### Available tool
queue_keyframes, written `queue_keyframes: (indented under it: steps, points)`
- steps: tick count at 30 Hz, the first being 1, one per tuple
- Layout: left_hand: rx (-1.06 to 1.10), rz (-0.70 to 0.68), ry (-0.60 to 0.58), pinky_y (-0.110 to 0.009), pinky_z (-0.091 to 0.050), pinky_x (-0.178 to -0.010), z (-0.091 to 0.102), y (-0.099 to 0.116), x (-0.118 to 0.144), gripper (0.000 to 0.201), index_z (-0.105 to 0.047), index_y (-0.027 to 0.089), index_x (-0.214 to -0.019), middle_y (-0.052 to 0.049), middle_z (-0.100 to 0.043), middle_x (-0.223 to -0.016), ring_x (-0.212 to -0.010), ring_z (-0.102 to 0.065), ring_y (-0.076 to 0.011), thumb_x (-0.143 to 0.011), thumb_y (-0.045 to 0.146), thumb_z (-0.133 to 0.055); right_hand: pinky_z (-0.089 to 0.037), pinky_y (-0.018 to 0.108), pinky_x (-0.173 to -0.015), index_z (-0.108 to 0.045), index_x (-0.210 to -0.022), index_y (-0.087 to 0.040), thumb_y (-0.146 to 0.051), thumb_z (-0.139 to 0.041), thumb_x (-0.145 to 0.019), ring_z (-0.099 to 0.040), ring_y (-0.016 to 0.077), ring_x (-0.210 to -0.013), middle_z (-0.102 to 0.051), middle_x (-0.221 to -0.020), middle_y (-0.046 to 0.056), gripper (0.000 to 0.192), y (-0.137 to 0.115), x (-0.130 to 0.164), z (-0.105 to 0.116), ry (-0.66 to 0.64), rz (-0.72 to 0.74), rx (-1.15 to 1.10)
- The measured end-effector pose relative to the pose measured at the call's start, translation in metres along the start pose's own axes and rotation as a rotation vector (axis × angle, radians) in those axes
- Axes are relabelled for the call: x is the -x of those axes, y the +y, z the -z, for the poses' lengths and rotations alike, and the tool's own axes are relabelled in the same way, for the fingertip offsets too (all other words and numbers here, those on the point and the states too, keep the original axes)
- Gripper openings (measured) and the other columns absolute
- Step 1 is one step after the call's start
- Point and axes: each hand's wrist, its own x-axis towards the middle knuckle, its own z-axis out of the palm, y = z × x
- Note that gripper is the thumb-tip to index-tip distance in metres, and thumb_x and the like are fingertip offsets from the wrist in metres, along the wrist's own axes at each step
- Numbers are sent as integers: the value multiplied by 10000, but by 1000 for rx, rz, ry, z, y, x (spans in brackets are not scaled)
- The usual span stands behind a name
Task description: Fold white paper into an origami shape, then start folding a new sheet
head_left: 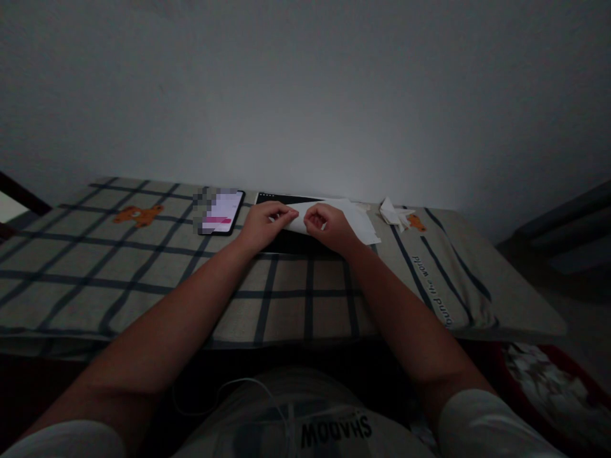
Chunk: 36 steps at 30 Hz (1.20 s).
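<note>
Both my hands rest on a white sheet of paper [356, 222] lying over a dark flat board [286, 240]. My left hand [264, 224] pinches the paper's left end with its fingers curled. My right hand [329, 226] grips the paper's folded edge just beside it. The two hands are almost touching, and the paper spreads out to the right of them.
A lit phone [220, 212] lies left of my hands on the checked cloth [143, 273]. A small folded white paper piece [395, 213] sits to the right near an orange bear print. A grey wall stands close behind. The cloth's front edge runs near my body.
</note>
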Motion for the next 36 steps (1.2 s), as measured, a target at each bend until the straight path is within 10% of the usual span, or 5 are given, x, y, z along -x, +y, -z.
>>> queue_keyframes:
  steps: [36]
  points:
    - [-587,-377,-160,-463,-374,-875,13,10,2,219,-743,246,-972,-70,-742,-968,-969,-596,-270,-901,368,-575,-328,285,-660,-556,-782,-206,-206,-555,-782,-466,154,-714,-581,-800,20,1,0,3,1,-95,86,331]
